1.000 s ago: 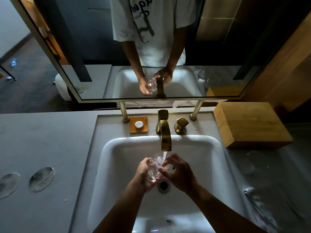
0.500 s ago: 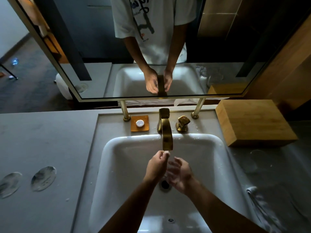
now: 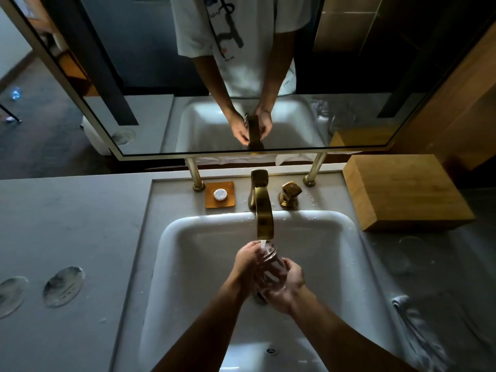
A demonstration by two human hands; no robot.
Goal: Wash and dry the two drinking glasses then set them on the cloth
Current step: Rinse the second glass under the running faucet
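Under the tap (image 3: pixel 264 210), our right hand (image 3: pixel 288 287) curls round the base of a glass (image 3: pixel 269 269), tilted with its mouth up toward the stream, while our left hand (image 3: pixel 245 261) cups its other side. We hold it over the white sink (image 3: pixel 188 237); a cloth (image 3: pixel 413 326) lies on the dim counter (image 3: pixel 67 224) to the right, below a wooden box (image 3: pixel 402 189).

Bare forearms; mirror shows a white short-sleeved T-shirt (image 3: pixel 241 36) with dark lettering.

Dim, underexposed; white sink (image 3: pixel 188 251) brightest; wide-angle edge bending.
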